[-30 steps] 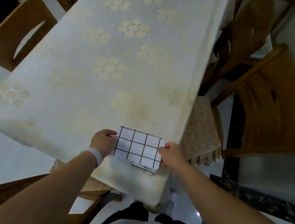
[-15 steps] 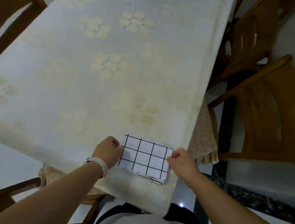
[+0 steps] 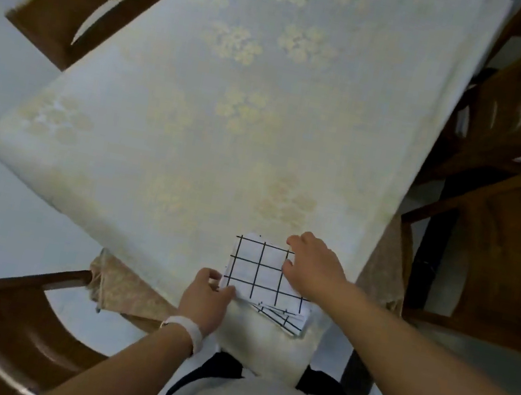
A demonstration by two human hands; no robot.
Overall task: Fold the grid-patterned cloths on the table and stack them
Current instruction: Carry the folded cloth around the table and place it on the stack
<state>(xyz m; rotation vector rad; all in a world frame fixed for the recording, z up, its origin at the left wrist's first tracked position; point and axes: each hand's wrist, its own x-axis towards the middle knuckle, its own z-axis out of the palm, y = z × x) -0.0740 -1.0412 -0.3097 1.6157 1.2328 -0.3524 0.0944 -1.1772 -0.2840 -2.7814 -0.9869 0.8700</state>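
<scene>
At the near edge of the desk (image 3: pixel 199 99), just ahead of the person's body, two bare hands are working on a folded cloth (image 3: pixel 256 270), white with a black grid. The left hand (image 3: pixel 204 299) is lying at the cloth's near left corner, its grip pinching that corner between thumb and fingers. A white band (image 3: pixel 185 330) is circling the left wrist. The right hand (image 3: pixel 313 266) is sitting on the cloth's right side, to the right of and beyond the left hand, its fingers curled and pressing down on the top layer; whether its grip is actually clasping the fabric cannot be told. Under the top cloth, toward the right forearm, the edges of more grid cloth (image 3: pixel 286 322) are peeking out, slightly askew, touching the layer above. The stack is lying flat between the two hands, on a pale tablecloth (image 3: pixel 257 169) with faint yellow flower prints. Beyond both hands the tablecloth is stretching away. Wooden chairs (image 3: pixel 502 257) are standing to the right of the right hand and to the left of the left hand.
</scene>
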